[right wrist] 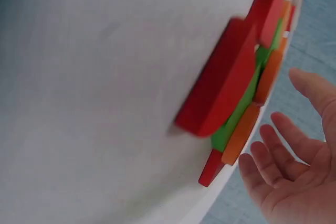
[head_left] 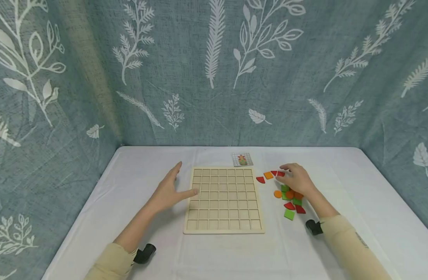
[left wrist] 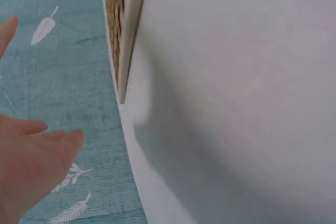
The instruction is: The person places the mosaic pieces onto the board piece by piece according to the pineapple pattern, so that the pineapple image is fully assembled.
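Note:
My left hand [head_left: 166, 193] hovers at the left side of a wooden grid board [head_left: 224, 190], thumb spread from the straight fingers. It holds nothing, and its thumb tip overlaps the board's left edge. My right hand [head_left: 296, 179] hangs over the far end of a group of coloured blocks, beside a red block [head_left: 280, 174]. In the right wrist view its loosely bent fingers [right wrist: 286, 137] have nothing between them. A red block with a curved side [right wrist: 226, 80] lies near green and orange ones. Some blocks are partly hidden beneath the right hand.
A small picture card [head_left: 242, 159] lies behind the board. Nearby are a red quarter-round block [head_left: 261, 180], an orange square [head_left: 268, 175], an orange disc [head_left: 277, 194] and a green square [head_left: 289, 214]. White cloth [head_left: 220, 256] covers the table; a patterned curtain [head_left: 193, 77] surrounds it.

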{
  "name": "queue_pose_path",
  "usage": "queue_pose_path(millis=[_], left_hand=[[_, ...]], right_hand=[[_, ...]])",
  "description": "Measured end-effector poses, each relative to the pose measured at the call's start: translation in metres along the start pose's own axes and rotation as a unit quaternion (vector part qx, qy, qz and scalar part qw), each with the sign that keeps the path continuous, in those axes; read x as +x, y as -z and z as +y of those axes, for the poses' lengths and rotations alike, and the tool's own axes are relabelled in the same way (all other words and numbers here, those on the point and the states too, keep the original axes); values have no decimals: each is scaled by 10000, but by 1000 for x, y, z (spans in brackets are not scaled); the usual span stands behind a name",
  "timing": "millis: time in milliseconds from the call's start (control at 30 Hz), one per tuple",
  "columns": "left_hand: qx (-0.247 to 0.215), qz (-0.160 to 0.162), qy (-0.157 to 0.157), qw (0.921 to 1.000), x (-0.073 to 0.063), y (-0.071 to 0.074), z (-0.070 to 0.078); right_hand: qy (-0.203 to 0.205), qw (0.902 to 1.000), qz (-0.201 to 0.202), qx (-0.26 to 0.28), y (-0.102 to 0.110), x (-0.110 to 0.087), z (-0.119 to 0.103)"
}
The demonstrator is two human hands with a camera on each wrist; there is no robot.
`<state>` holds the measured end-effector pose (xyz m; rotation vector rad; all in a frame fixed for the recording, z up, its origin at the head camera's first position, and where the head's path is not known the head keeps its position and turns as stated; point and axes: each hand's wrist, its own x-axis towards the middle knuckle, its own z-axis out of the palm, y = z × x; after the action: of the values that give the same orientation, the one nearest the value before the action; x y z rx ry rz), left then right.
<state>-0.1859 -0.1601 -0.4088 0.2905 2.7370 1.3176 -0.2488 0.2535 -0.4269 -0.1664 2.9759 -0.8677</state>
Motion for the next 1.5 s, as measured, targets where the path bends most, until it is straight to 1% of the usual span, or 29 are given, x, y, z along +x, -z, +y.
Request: queue_pose_path(millis=[167, 333, 533, 700, 833, 967, 1100, 1233, 1333, 1433, 1500], left_hand=[[-49, -429, 84, 9990, -7, -3, -7], [-21, -792, 99, 9968, -13, -5, -13], [66, -1331, 148, 9910, -19, -9, -20], [165, -1534, 74, 9880, -18, -10, -20], [159, -1706, 21, 9852, -17, -12, -20], [220, -1923, -110, 9810, -17, -12, -20], [392, -2155, -258, 9754, -18, -10, -20], [576, -2357, -343, 9695, -20, -8, -19], [646, -2410, -385, 9676, -21, -7, -18], [711, -2396, -399, 9674, -21, -7, -16], [775, -2364, -391, 9678, -20, -7, -15]], right_hand=[[136, 9998, -79, -85, -2, 7, 2], [21, 9998, -146, -139, -4, 14, 3], [-159, 9997, -119, -154, -5, 22, 3], [-158, 9997, -65, -146, -4, 24, 5], [-203, 9997, -43, -129, -3, 22, 6], [-268, 9996, -2, -73, -2, 21, 5], [-118, 9999, 66, 60, -4, 21, -4], [190, 9992, -39, 359, -8, 19, -18], [331, 9973, -221, 623, -13, 17, -30], [459, 9951, -377, 793, -18, 16, -43], [623, 9932, -471, 869, -21, 16, -51]])
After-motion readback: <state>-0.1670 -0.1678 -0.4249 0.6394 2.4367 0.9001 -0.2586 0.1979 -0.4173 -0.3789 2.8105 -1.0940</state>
